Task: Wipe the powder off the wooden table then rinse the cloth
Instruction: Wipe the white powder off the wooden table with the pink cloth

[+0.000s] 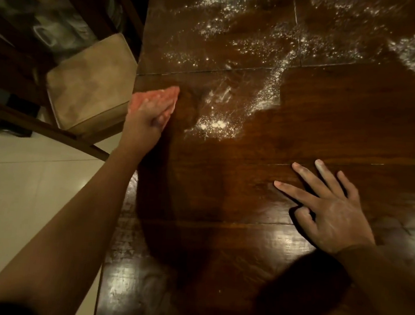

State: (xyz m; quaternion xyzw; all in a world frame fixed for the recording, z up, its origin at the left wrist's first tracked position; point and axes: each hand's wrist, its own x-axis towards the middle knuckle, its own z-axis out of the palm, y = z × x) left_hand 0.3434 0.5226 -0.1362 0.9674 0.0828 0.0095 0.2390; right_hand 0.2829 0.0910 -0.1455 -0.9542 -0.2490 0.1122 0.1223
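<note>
Head view, looking down on dark wooden table (pixel 329 130), lighting dim and warm. Powder (pixel 236 41): white, scattered in streaks and specks across the upper middle and upper right of the frame, heaviest patch at the far upper right. A narrower trail runs down from the upper middle to a small dense clump at centre, with smear marks just above the clump. Lower half of the table shows no powder and is glossy with reflections. Left hand (pixel 150 112): at the left edge of the table, centre-left of the frame, just left of the clump but not touching it. It lies over a pinkish cloth (pixel 156 96), which shows beyond and beside the fingers, against the table surface. This area is motion-blurred; fingers look held together along the cloth, but whether they curl round it or only press it flat I cannot tell. Left forearm bare, running in from the lower left corner. Right hand (pixel 334 213): lower right of centre, palm down on bare wood, four fingers straight and spread, thumb bent in under the palm. Fingertips (pixel 320 164) carry a whitish dusting. Dark sleeve (pixel 379 273) at the wrist. The hands are well apart. Chair (pixel 90 84) with a beige cushion at upper left, beside the table edge; pale tiled floor (pixel 36 180) at lower left.
</note>
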